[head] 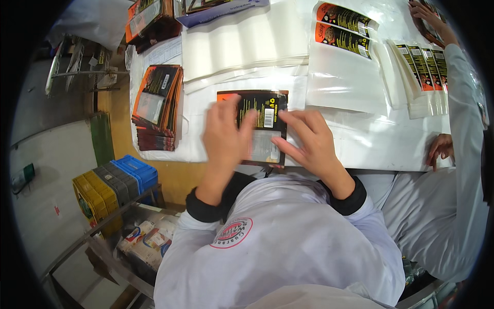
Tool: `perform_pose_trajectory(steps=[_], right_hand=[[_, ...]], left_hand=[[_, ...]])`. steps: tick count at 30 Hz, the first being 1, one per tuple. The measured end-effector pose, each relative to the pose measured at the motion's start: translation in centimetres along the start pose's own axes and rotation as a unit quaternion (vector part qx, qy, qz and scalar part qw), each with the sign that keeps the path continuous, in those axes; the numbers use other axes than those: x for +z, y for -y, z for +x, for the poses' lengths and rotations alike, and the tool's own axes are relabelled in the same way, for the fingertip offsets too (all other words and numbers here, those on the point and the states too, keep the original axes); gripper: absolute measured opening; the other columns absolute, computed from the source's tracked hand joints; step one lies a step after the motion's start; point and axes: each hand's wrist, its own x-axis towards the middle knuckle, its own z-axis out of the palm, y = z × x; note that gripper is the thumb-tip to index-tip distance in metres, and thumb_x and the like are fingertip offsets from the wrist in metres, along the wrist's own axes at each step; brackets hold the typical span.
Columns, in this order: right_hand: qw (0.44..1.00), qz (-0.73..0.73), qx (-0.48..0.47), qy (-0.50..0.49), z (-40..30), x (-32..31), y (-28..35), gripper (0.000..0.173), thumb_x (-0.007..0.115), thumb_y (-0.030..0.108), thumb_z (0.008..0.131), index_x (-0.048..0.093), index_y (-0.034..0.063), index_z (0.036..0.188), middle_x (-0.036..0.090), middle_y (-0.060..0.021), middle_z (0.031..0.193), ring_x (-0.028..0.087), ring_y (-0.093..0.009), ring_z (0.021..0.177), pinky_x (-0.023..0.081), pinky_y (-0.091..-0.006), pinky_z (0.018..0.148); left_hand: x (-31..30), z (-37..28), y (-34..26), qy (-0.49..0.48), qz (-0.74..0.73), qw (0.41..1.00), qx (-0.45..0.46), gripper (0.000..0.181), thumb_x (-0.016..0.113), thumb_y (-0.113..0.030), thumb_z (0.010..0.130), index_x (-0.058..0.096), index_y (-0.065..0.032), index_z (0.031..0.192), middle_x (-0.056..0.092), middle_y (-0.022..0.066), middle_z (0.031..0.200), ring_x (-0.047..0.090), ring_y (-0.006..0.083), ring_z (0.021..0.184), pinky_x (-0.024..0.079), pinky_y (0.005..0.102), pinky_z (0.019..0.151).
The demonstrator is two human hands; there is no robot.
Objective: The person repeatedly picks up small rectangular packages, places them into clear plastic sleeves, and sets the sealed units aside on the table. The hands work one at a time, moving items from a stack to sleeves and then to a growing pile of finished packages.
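Note:
A flat printed package [266,146], black and orange with a barcode and a greyish panel, lies before me at the table's front edge. My left hand [225,131], blurred, is over its left side with thumb and fingers apart. On the right, my right hand [310,135] has its index fingertip by the package's edge and its thumb over the greyish panel. Neither hand is closed around anything. Whether the fingertips press on the surface I cannot tell. Part of the package is hidden under my left hand.
Similar packages are stacked [158,96] at left and piled [150,23] farther back. White sheets [247,42] lie behind; a label sheet [339,77] and label strips [424,73] lie right. A co-worker's sleeve [463,89] and hands are at far right. Crates [115,181] stand lower left.

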Motion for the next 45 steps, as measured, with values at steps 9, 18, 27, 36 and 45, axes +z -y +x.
perform_pose_trajectory(steps=[9, 18, 27, 36, 45], right_hand=[[0.981, -0.089, -0.038, -0.17, 9.5, -13.7, -6.3, 0.022, 0.071, 0.016, 0.083, 0.068, 0.0061, 0.102, 0.064, -0.0061, 0.086, 0.059, -0.016, 0.075, 0.045, -0.0275, 0.067], [0.999, -0.007, 0.036, 0.003, 9.5, -11.6, -10.7, 0.032, 0.078, 0.023, 0.078, 0.065, 0.0042, 0.1, 0.062, -0.0074, 0.088, 0.058, -0.018, 0.077, 0.048, -0.0291, 0.07], [0.989, -0.014, 0.109, 0.101, 8.6, -11.8, -10.3, 0.026, 0.077, 0.017, 0.074, 0.066, 0.004, 0.094, 0.06, -0.0075, 0.086, 0.06, -0.019, 0.078, 0.049, -0.0306, 0.072], [0.994, -0.057, 0.073, 0.05, 8.2, -12.5, -11.3, 0.028, 0.078, 0.017, 0.072, 0.067, 0.0045, 0.095, 0.061, -0.0117, 0.094, 0.061, -0.028, 0.087, 0.05, -0.0348, 0.076], [0.979, -0.152, 0.019, 0.132, 8.3, -12.4, -11.9, 0.031, 0.075, 0.023, 0.074, 0.066, 0.0108, 0.101, 0.058, -0.0096, 0.1, 0.054, -0.03, 0.101, 0.044, -0.0389, 0.09]], left_hand=[[-4.7, -0.8, -3.4, 0.259, -0.13, 0.922, 0.258, 0.032, 0.063, 0.006, 0.068, 0.069, -0.0044, 0.098, 0.068, 0.0105, 0.092, 0.065, 0.0283, 0.085, 0.052, 0.0358, 0.078], [-5.2, 21.6, 2.5, -0.228, -0.036, 0.938, 0.258, 0.028, 0.058, 0.002, 0.081, 0.069, -0.0094, 0.104, 0.068, 0.0115, 0.099, 0.066, 0.0282, 0.089, 0.051, 0.0336, 0.078], [-7.3, 10.3, 10.2, -0.127, 0.172, 0.967, 0.136, 0.035, 0.057, -0.005, 0.088, 0.062, -0.0134, 0.121, 0.057, 0.0107, 0.129, 0.046, 0.0333, 0.129, 0.033, 0.0541, 0.105], [-1.5, -1.9, 4.4, 0.053, 0.154, 0.983, 0.08, 0.057, 0.058, -0.042, 0.088, 0.055, -0.0004, 0.126, 0.048, 0.0256, 0.132, 0.045, 0.0389, 0.123, 0.032, 0.0561, 0.101], [1.8, 8.5, -5.8, 0.005, -0.122, 0.973, 0.196, 0.024, 0.065, -0.009, 0.084, 0.065, -0.001, 0.106, 0.061, 0.0156, 0.104, 0.059, 0.0318, 0.096, 0.048, 0.0392, 0.082]])
